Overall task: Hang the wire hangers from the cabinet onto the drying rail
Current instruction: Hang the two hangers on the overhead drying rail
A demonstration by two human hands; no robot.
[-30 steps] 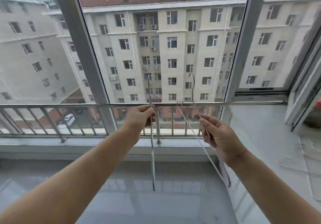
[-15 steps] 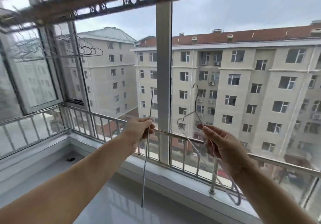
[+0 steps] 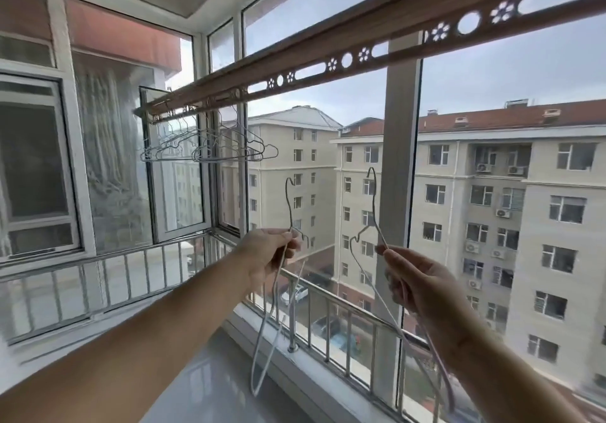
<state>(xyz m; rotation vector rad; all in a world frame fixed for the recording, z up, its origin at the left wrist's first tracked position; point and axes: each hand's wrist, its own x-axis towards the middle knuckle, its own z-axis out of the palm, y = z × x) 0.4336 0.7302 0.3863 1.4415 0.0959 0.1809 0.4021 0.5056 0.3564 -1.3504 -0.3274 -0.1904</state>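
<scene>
At seven o'clock in the head view the left hand (image 3: 267,257) comes up from the lower left, its fingers closed around the neck of a wire hanger (image 3: 288,206) whose hook stands upright above the fist while the body trails down toward six o'clock. Toward four o'clock the right hand (image 3: 418,283) pinches the shoulder of a second wire hanger (image 3: 372,212), hook up, its lower wire running down past the wrist. Both hooks sit well below the drying rail (image 3: 344,61), which crosses from nine o'clock up to two o'clock. At ten o'clock a cluster of hung hangers (image 3: 210,150) dangles from the rail's far end. Behind the hands a metal railing (image 3: 328,317) lines the windowsill, with apartment blocks (image 3: 492,193) beyond the glass.
</scene>
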